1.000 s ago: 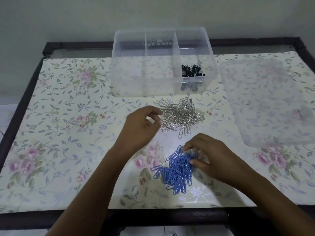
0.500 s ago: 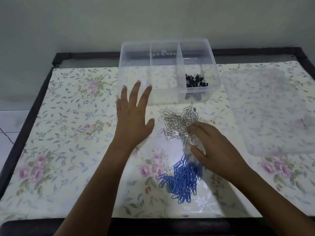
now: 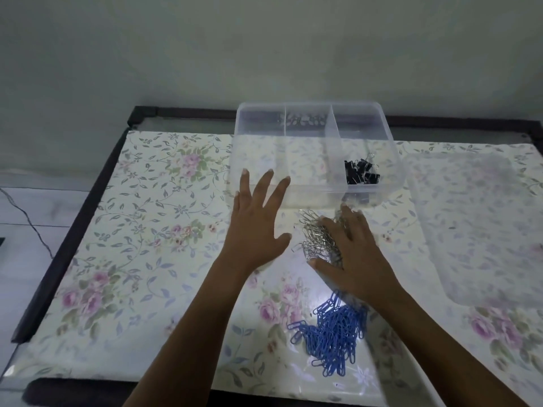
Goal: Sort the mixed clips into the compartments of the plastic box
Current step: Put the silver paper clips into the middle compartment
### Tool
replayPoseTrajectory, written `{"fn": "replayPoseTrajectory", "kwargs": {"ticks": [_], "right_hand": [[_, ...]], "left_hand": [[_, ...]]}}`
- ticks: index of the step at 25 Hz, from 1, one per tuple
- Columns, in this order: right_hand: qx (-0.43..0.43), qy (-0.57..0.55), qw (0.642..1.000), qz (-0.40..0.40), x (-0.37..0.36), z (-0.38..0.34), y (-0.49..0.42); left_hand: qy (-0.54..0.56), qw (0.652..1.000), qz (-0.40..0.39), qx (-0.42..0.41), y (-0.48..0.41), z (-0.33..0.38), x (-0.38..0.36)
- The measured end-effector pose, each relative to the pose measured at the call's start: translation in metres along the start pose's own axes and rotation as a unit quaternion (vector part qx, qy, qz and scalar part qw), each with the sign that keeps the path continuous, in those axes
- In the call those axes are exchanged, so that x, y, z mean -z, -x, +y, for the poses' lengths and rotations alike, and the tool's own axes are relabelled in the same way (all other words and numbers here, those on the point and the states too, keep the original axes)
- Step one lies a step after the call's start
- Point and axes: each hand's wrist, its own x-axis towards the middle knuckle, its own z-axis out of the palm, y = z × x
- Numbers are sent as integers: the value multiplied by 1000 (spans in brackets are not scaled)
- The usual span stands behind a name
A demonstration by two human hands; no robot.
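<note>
A clear plastic box (image 3: 311, 198) with three compartments stands at the back of the table. Black binder clips (image 3: 362, 173) lie in its right compartment; the other two look bare. In front of the box sits a pile of silver paper clips (image 3: 316, 236). My right hand (image 3: 352, 254) lies cupped over that pile, fingers on top and thumb at its near side, hiding most of it. My left hand (image 3: 255, 230) hovers flat beside the pile, fingers spread and reaching the box's front wall, holding nothing. A pile of blue paper clips (image 3: 335, 339) lies nearer to me.
The box's frosted lid (image 3: 482, 224) lies flat on the right of the floral tablecloth (image 3: 147, 230). The table's dark frame (image 3: 73, 224) runs along the left and back. A thin cable (image 3: 29, 224) lies on the floor at the left.
My right hand left the blue pile and moved forward onto the silver pile. My left hand let go of the silver clips, opened flat and moved towards the box. The camera tilted up.
</note>
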Motion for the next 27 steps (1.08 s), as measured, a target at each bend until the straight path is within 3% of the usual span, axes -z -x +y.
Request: {"fn": "replayPoseTrajectory", "kwargs": {"ticks": [6,11,14,18,21,24,26,27], "right_hand": [[3,10,999,42,-7,-2,-17],[123,54,981,137,-15,-4,-3],[127,80,984,99,-13,-2,-1],[108,123,981,107,-5,-3,-1],[114,124,978,119,4,-4,-7],[91,37,987,127,23,-7,-11],[-21,-121,980,159,37,-11,-14],[-97,-214,959,158,44,-14,-15]], "left_hand": [[-13,1000,-27,7,-8,-2,4],[-2,1000,-19,10,11,6,9],[60,997,-2,40,40,15,12],[57,989,-101,88,67,24,8],[29,990,-135,42,57,24,-2],[118,988,-90,34,39,27,-8],[131,988,-70,41,34,26,-12],[125,989,-68,44,34,25,-14]]}}
